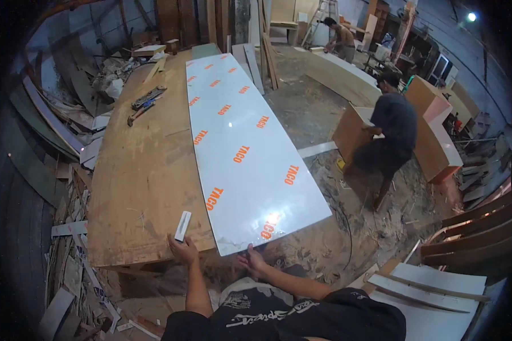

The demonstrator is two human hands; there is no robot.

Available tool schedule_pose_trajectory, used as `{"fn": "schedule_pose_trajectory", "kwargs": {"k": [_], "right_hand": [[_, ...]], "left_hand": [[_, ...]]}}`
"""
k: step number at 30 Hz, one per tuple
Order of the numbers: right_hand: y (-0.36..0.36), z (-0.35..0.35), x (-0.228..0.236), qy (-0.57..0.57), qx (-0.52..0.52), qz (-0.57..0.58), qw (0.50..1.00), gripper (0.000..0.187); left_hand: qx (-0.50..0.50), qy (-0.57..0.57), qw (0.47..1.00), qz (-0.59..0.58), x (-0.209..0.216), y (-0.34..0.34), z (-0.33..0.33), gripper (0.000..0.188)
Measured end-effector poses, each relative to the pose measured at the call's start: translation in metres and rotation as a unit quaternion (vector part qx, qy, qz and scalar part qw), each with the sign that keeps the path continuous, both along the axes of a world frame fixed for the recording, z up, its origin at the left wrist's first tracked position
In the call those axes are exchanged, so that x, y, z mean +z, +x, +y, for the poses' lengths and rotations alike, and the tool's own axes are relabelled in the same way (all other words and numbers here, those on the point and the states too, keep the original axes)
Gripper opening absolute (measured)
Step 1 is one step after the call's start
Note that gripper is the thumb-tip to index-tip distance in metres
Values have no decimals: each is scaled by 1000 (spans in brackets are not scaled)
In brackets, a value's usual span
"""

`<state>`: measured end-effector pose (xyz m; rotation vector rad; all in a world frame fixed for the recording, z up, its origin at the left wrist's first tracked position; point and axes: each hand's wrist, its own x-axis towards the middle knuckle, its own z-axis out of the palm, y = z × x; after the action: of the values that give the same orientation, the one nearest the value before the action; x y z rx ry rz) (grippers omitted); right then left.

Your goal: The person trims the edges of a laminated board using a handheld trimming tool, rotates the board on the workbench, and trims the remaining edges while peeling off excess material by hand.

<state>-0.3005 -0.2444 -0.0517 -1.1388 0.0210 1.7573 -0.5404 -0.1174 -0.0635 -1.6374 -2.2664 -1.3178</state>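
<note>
My left hand [184, 250] is at the near edge of the wooden worktable, closed round the lower end of a short white bar with a grey stripe [182, 225]. What kind of tool or part the bar is, I cannot make out. A long white laminate panel [250, 165] with orange printing lies over the table's right side and overhangs it. At that panel's near edge is my right hand [254, 262], its thumb over the edge and its fingers below, gripping it.
The brown worktable [148, 170] carries a hammer [142, 111] and other tools [148, 98]. At right a person [392, 125] bends over a wooden box piece [352, 133]; another person [341, 42] works farther back. Scraps [68, 273] line the left; white sheets [432, 295] lie at lower right.
</note>
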Motion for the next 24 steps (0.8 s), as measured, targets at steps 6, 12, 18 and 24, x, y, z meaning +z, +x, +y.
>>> {"fn": "schedule_pose_trajectory", "kwargs": {"k": [6, 12, 18, 24], "right_hand": [[6, 10, 16, -7, -17, 32, 999, 53], [16, 17, -11, -24, -48, -34, 998, 57], [34, 18, -3, -31, -64, -100, 992, 69], [26, 9, 6, 26, -66, -102, 992, 84]], "left_hand": [[-33, -6, 999, -22, -1, -5, -1, 51], [-55, -38, 997, -30, -1, -9, 7, 54], [-29, 16, 991, -126, -14, -27, -5, 68], [-210, -8, 948, -241, -12, 77, -65, 50]]}}
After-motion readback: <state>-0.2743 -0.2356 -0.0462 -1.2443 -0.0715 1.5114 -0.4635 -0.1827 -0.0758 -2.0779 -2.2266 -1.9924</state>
